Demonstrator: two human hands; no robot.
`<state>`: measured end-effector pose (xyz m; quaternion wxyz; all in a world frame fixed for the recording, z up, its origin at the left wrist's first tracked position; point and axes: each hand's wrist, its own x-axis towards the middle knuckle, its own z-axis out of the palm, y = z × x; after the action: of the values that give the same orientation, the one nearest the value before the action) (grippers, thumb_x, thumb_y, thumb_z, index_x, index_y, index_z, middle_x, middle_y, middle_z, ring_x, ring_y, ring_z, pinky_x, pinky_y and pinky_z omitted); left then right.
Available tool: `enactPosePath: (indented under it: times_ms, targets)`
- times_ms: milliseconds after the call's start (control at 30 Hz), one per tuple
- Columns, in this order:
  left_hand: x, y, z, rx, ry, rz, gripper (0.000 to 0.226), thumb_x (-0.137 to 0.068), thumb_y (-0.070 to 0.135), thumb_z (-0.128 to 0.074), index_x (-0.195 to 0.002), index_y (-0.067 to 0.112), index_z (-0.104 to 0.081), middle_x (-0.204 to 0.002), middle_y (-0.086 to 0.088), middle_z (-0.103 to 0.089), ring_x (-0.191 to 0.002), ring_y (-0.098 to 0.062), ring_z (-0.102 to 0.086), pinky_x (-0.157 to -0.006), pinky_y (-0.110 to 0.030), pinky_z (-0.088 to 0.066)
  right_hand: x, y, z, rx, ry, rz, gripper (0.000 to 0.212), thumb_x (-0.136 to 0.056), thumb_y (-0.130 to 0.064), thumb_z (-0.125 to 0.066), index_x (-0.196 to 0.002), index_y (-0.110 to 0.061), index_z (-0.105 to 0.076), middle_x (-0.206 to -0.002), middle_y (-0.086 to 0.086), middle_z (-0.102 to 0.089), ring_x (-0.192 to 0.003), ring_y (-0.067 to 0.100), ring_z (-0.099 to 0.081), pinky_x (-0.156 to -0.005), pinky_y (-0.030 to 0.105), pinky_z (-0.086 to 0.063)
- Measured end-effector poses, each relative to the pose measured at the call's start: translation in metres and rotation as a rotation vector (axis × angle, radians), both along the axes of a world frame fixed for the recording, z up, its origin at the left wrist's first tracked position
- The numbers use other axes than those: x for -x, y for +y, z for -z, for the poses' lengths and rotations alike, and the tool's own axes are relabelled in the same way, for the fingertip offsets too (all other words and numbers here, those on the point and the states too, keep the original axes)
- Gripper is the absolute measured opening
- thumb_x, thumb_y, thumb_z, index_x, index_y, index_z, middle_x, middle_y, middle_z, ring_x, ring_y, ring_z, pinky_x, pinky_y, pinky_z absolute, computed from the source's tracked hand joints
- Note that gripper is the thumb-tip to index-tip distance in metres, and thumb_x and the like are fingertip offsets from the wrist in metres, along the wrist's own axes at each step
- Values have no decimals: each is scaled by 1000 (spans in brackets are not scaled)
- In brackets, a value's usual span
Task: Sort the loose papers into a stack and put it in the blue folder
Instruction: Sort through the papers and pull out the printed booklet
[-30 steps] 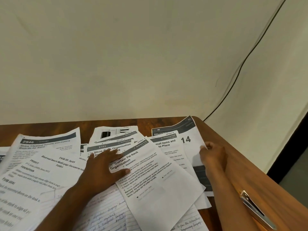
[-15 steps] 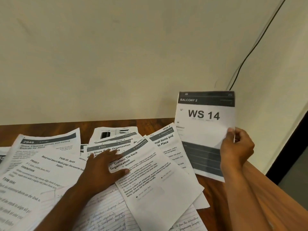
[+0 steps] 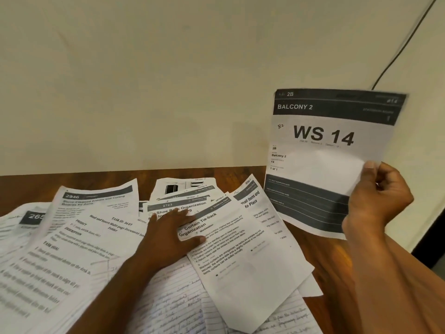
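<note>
Loose printed and handwritten papers (image 3: 79,237) lie fanned over the wooden table (image 3: 322,256). My left hand (image 3: 168,235) rests flat on the pile, fingers spread over the "Curtain Tie-back Organization" sheet (image 3: 240,261). My right hand (image 3: 378,198) pinches the right edge of the "WS 14 / Balcony 2" sheet (image 3: 322,160) and holds it upright in the air above the table's right side. The blue folder is not in view.
A cream wall rises right behind the table's far edge. A thin black cable (image 3: 404,42) runs down the wall at the upper right, behind the raised sheet. Handwritten lined pages (image 3: 175,300) lie under the pile near me. The table's right edge drops off beside my right forearm.
My right hand took hold of the WS 14 sheet on the table and lifted it upright, then a little higher. My left hand stayed pressed on the pile.
</note>
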<state>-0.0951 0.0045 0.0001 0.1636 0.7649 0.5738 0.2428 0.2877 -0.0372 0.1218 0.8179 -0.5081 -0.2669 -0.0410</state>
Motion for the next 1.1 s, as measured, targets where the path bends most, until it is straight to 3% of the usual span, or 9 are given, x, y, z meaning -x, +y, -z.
enactPosePath:
  times_ms: [300, 400, 500, 633, 700, 800, 867, 967, 1100]
  targets:
    - [0, -1, -3, 10, 0, 1, 125, -47, 114, -26, -145, 43, -55, -163, 16, -42, -156, -10, -27, -130, -55, -4, 16, -22, -29, -171, 93, -249, 5, -92, -26, -78, -92, -21, -79, -87, -13, -75, -87, 5, -69, -88, 25, -58]
    - [0, -4, -4, -1, 1, -2, 125, -46, 114, -26, -145, 43, -56, -162, 16, -43, -155, -10, -30, -130, -55, -7, 32, -22, -21, 172, 109, -532, 3, -92, -21, -79, -89, -21, -78, -99, 1, -81, -97, 19, -76, -89, 35, -61]
    - [1, -1, -2, 1, -14, 11, 115, -52, 112, -33, -141, 44, -59, -155, 17, -51, -148, -10, -42, -128, -57, -18, 50, -14, -1, 549, 107, -803, 7, -94, -15, -75, -97, -9, -75, -96, 14, -81, -81, 25, -77, -74, 36, -63]
    - [1, -8, -4, -101, -402, 44, 49, -98, 75, -39, -111, 43, -73, -113, 24, -76, -103, 0, -72, -94, -43, -56, 72, 4, 36, 785, 60, -945, 11, -98, -10, -71, -104, -1, -73, -101, 18, -80, -93, 34, -76, -89, 48, -62]
    - [-2, -14, -14, -30, -681, -19, 55, -107, 59, -31, -103, 29, -77, -102, 14, -81, -96, -8, -76, -85, -39, -57, 83, 9, 49, 845, 36, -964, 13, -99, -7, -69, -108, 2, -72, -103, 17, -80, -98, 37, -76, -94, 51, -61]
    - [0, -15, -28, 117, -1024, -90, 81, -93, 84, -33, -113, 21, -79, -104, -8, -82, -98, -29, -79, -94, -48, -56, 92, 14, 63, 906, 21, -976, 12, -98, -5, -70, -108, 1, -72, -103, 14, -80, -101, 40, -75, -98, 58, -58]
    - [4, -16, -31, 109, -1045, -97, 72, -97, 75, -39, -118, 18, -76, -103, -12, -81, -95, -35, -79, -90, -47, -58, 94, 16, 69, 927, 18, -997, 12, -97, -5, -71, -108, 0, -73, -104, 9, -81, -99, 35, -77, -97, 58, -59]
    - [6, -17, -31, 133, -1055, -117, 23, -104, 28, -61, -120, 16, -70, -103, -9, -82, -92, -34, -80, -76, -47, -65, 97, 16, 70, 930, -26, -1041, 14, -93, -3, -75, -106, -2, -75, -105, 4, -81, -98, 31, -78, -97, 55, -59]
    - [5, -13, -29, 181, -1034, -130, 17, -101, 20, -66, -117, 17, -67, -100, -3, -82, -90, -29, -80, -77, -47, -65, 101, 12, 63, 855, -7, -1107, 19, -92, -12, -77, -110, -8, -74, -105, 5, -81, -95, 29, -79, -88, 46, -62]
